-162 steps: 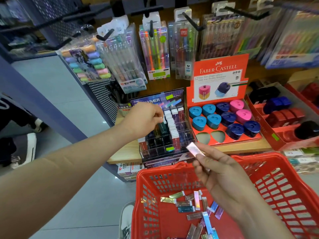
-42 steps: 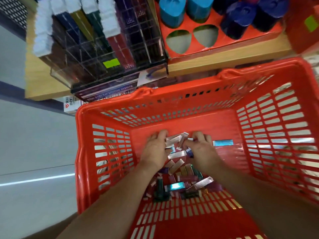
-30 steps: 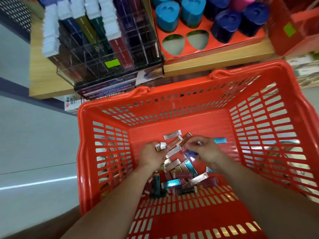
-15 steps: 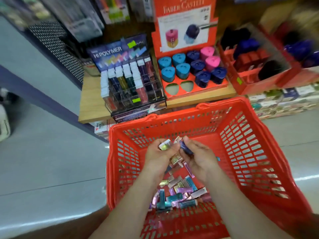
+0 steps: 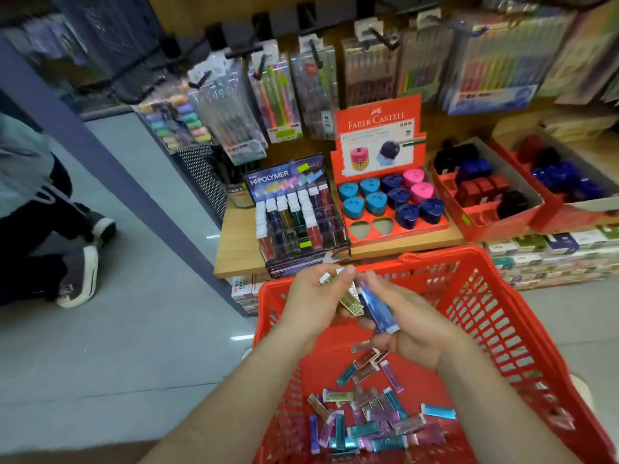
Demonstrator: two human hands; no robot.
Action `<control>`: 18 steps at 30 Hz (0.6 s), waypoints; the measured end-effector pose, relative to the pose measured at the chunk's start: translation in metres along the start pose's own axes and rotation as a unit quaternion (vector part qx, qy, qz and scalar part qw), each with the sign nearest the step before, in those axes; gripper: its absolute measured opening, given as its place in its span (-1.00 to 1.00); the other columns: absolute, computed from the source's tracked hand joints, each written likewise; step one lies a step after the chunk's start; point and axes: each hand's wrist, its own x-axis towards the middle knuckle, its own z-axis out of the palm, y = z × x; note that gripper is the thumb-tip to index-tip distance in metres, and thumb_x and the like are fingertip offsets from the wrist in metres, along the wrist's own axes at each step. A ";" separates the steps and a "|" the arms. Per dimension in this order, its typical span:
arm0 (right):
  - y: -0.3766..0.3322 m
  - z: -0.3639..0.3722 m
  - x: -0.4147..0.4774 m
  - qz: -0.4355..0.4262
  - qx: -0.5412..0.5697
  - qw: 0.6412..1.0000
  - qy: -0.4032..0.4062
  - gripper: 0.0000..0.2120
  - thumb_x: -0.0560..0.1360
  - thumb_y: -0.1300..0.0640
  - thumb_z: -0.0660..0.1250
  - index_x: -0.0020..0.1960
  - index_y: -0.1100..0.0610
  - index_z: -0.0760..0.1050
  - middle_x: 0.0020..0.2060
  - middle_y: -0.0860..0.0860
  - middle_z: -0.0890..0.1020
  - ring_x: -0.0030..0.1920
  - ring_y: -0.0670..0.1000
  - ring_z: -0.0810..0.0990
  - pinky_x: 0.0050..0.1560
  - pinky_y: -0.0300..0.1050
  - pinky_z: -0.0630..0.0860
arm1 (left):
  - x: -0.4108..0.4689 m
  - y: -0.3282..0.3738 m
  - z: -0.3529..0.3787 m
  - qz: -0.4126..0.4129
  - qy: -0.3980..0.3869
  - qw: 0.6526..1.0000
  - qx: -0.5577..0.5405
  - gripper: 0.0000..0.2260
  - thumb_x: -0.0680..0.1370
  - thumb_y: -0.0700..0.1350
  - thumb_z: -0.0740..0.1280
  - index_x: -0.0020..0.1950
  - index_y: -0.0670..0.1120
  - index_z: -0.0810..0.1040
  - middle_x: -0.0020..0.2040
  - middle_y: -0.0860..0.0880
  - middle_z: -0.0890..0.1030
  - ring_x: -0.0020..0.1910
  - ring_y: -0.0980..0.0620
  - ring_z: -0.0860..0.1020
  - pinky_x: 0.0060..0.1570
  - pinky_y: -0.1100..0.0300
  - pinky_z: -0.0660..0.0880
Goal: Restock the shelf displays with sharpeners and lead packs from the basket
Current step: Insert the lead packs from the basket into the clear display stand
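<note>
While L grip point(image 5: 311, 303) pinches gold pack point(image 5: 350, 300), R grip point(image 5: 415, 326) holds blue pack point(image 5: 377, 308).

This is a shop for pens and school things. Pen packs point(image 5: 278, 98) hang on hooks above the left hand point(image 5: 313, 304). Just past it, a wooden shelf point(image 5: 234, 251) holds a rack of lead packs point(image 5: 298, 222) and a red Faber-Castell box point(image 5: 378, 128) of sharpeners point(image 5: 375, 203). A red shopping basket point(image 5: 502, 316) sits under the right hand point(image 5: 413, 331).

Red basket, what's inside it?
A loose pile of shiny lead packs covers the basket floor. Above them the left hand holds a gold pack and the right hand a blue pack. The arms cover part of the floor, so more may hide there.
</note>
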 end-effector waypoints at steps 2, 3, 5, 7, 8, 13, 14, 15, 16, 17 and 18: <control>-0.003 0.013 -0.003 -0.020 -0.017 0.999 -0.028 -0.70 0.38 -0.07 0.40 0.05 0.03 0.59 -0.27 -0.04 0.57 -0.38 -0.09 0.47 -0.39 -0.21 0.29 | 0.000 0.017 -0.004 0.013 0.022 0.999 -0.027 -0.83 0.53 -0.05 0.39 -0.20 -0.11 0.61 -0.41 -0.05 0.56 -0.47 0.03 0.48 -0.40 0.21 0.44; -0.004 0.019 -0.002 -0.031 -0.018 0.999 -0.030 -0.70 0.36 -0.02 0.43 0.04 0.06 0.57 -0.24 -0.04 0.61 -0.36 -0.09 0.51 -0.44 -0.27 0.31 | 0.000 0.024 -0.006 0.023 0.028 0.999 -0.028 -0.82 0.52 -0.06 0.40 -0.26 -0.08 0.59 -0.43 -0.04 0.55 -0.46 0.03 0.48 -0.39 0.20 0.45; -0.008 0.027 0.000 -0.048 0.002 0.999 -0.020 -0.78 0.40 0.10 0.42 0.03 0.10 0.55 -0.18 -0.02 0.69 -0.31 -0.06 0.62 -0.49 -0.31 0.37 | 0.001 0.035 -0.011 0.042 0.030 0.999 0.007 -0.81 0.51 -0.06 0.42 -0.29 -0.06 0.59 -0.41 -0.04 0.55 -0.45 0.05 0.48 -0.38 0.21 0.44; -0.013 0.032 0.002 -0.060 0.014 0.998 -0.011 -0.83 0.47 0.23 0.39 0.05 0.10 0.54 -0.16 0.01 0.71 -0.29 -0.03 0.66 -0.50 -0.31 0.41 | 0.004 0.044 -0.020 0.054 0.020 0.997 0.052 -0.85 0.50 -0.06 0.42 -0.24 -0.06 0.63 -0.37 -0.06 0.58 -0.42 0.03 0.47 -0.38 0.21 0.43; -0.016 0.032 0.004 -0.066 0.012 0.998 -0.007 -0.80 0.48 0.27 0.38 0.08 0.11 0.53 -0.14 0.03 0.71 -0.29 -0.03 0.66 -0.50 -0.31 0.41 | 0.006 0.049 -0.025 0.051 0.006 0.997 0.061 -0.87 0.51 -0.07 0.42 -0.21 -0.07 0.66 -0.36 -0.07 0.60 -0.42 0.01 0.47 -0.39 0.22 0.43; -0.022 0.036 0.017 -0.072 0.005 0.997 -0.003 -0.72 0.43 0.24 0.40 0.13 0.16 0.51 -0.12 0.10 0.71 -0.36 -0.03 0.62 -0.51 -0.31 0.34 | 0.022 0.075 -0.055 0.042 -0.032 0.991 0.126 -0.93 0.49 -0.15 0.44 -0.20 -0.08 0.67 -0.36 0.00 0.64 -0.42 0.16 0.54 -0.37 0.29 0.49; -0.022 0.036 0.019 -0.072 0.008 0.997 0.002 -0.76 0.44 0.26 0.39 0.10 0.18 0.52 -0.13 0.10 0.71 -0.38 -0.04 0.61 -0.52 -0.31 0.33 | 0.029 0.080 -0.064 0.053 -0.013 0.988 0.147 -0.94 0.46 -0.15 0.46 -0.21 -0.09 0.68 -0.35 -0.02 0.65 -0.40 0.16 0.54 -0.34 0.28 0.50; -0.023 0.036 0.023 -0.070 0.012 0.997 0.008 -0.82 0.47 0.28 0.37 0.07 0.19 0.52 -0.16 0.10 0.71 -0.39 -0.04 0.61 -0.52 -0.31 0.32 | 0.036 0.084 -0.072 0.056 0.003 0.986 0.158 -0.95 0.44 -0.15 0.48 -0.21 -0.11 0.68 -0.33 -0.05 0.65 -0.39 0.13 0.54 -0.32 0.26 0.50; -0.024 0.037 0.027 -0.065 0.018 0.998 0.015 -0.88 0.50 0.30 0.35 0.03 0.20 0.53 -0.18 0.09 0.71 -0.39 -0.03 0.62 -0.51 -0.30 0.32 | 0.043 0.087 -0.079 0.052 0.013 0.986 0.160 -0.93 0.43 -0.14 0.49 -0.19 -0.13 0.67 -0.33 -0.08 0.65 -0.39 0.10 0.53 -0.31 0.22 0.50; -0.025 0.039 0.031 -0.057 0.032 0.998 0.020 -0.93 0.52 0.31 0.33 -0.02 0.19 0.53 -0.19 0.09 0.71 -0.37 -0.03 0.63 -0.51 -0.30 0.33 | 0.050 0.087 -0.085 0.042 0.013 0.986 0.159 -0.90 0.42 -0.14 0.49 -0.16 -0.16 0.66 -0.34 -0.09 0.64 -0.40 0.07 0.52 -0.30 0.19 0.50; -0.026 0.042 0.037 -0.048 0.055 0.997 0.023 -0.94 0.53 0.31 0.32 -0.06 0.18 0.53 -0.21 0.09 0.70 -0.36 -0.02 0.64 -0.52 -0.31 0.35 | 0.054 0.085 -0.087 0.030 0.007 0.987 0.157 -0.88 0.43 -0.16 0.48 -0.12 -0.20 0.65 -0.37 -0.09 0.63 -0.42 0.06 0.52 -0.32 0.20 0.51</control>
